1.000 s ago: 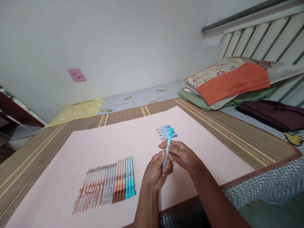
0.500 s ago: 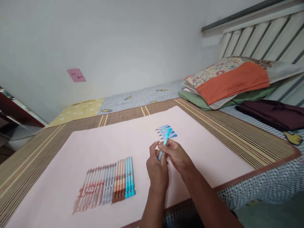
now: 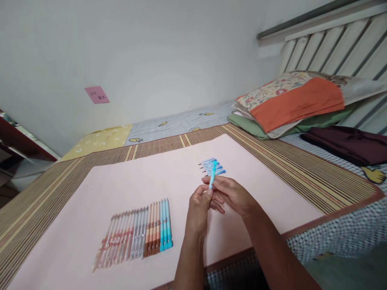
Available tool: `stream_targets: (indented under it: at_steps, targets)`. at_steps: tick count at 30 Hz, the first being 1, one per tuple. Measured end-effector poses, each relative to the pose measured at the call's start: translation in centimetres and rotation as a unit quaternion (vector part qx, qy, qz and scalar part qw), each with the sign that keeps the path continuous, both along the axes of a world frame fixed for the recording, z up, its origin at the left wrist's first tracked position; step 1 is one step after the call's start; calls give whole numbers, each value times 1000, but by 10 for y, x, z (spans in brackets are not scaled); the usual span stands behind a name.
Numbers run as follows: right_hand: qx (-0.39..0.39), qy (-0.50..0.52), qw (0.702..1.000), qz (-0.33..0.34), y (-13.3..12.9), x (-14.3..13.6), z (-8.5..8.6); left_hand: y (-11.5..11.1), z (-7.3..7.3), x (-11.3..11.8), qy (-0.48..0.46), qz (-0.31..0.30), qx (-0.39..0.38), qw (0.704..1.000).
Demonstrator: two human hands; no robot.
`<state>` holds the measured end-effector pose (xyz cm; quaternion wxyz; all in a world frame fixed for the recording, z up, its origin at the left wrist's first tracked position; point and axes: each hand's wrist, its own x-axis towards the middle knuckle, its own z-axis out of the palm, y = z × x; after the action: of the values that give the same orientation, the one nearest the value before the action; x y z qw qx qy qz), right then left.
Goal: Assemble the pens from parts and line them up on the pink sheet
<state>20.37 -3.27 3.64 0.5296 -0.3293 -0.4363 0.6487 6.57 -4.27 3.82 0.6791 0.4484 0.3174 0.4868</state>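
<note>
Above the pale pink sheet (image 3: 242,201), a light-blue pen (image 3: 212,176) with a turquoise end stands nearly upright, that end on top. My left hand (image 3: 198,209) grips it low down, thumb pressed to its front. Its lower part is hidden by that hand. From the other side, my right hand (image 3: 237,195) pinches the pen at mid-height, with some lower fingers loosely spread. Just beyond the hands lies a small group of blue and white pen parts with dark tips (image 3: 220,172), partly covered by the pen.
To the left, a neat row of pens lies side by side: clear pinkish ones (image 3: 113,239), brown-orange ones (image 3: 152,229) and turquoise ones (image 3: 165,225). A striped mat (image 3: 272,169) is under the sheet. Folded pillows (image 3: 298,104) and dark cloth (image 3: 347,145) lie at the right.
The pen has turned more upright and its lower part has gone out of sight behind my left fingers. My right hand has shifted slightly right, its lower fingers now showing.
</note>
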Motion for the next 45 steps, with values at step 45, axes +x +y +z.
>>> stream_targets:
  at_steps: [45]
  targets:
    - [-5, -44, 992, -117, 4, -5, 3, 1, -1, -11, 52, -12, 3, 999]
